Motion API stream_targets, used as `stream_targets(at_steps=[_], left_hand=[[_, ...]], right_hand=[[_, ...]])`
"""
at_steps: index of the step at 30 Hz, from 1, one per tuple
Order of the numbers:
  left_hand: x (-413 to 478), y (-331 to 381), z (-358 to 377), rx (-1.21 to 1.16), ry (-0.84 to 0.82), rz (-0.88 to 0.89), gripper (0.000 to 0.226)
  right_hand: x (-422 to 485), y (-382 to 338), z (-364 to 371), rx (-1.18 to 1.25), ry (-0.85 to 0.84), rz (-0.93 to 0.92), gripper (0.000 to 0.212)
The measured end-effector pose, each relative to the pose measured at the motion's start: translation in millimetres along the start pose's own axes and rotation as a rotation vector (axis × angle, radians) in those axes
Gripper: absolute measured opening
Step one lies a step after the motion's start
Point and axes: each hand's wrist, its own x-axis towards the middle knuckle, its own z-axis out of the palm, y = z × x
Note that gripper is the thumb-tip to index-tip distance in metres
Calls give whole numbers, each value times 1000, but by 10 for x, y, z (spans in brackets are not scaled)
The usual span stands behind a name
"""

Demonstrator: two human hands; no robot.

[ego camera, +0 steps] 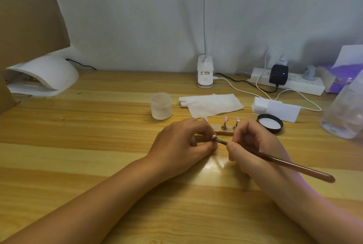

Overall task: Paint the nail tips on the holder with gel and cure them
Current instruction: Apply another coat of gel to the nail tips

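Soft, fairly even light fell from above onto the desk (78, 155), leaving a pale glare patch on the wood just beside the right hand (255, 145) and only faint, soft-edged shadows. Focus was slightly soft throughout; the clear container (345, 110) at the right edge was smeared, and the wide lens bowed the desk's lines.

The wooden table (98, 126) bears a jar (161, 106), tissue (212, 104), lid (270, 124), holder (225, 132) and curing lamp (43, 75).
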Motion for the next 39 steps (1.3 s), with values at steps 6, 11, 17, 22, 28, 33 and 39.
stream_targets(at_steps=[6,11,17,22,28,33,39], left_hand=[[-13,-20,3,-15,6,20,6],[-8,-39,1,-76,9,34,8],[-6,22,-1,-248,0,149,6],[-11,31,1,-282,14,191,11],[-3,43,28,-251,31,173,18],[-13,79,30,-254,-16,165,25],[-33,124,-1,-298,-34,140,31]], right_hand=[[-59,-34,-11,46,7,-19,10],[-42,-43,1,184,167,-76,8],[-9,30,11,103,182,-140,20],[10,112,32,-48,119,-105,27],[36,98,76,-91,142,-125,37],[15,50,66,-122,117,-119,35],[203,-14,66,42,78,19,34]])
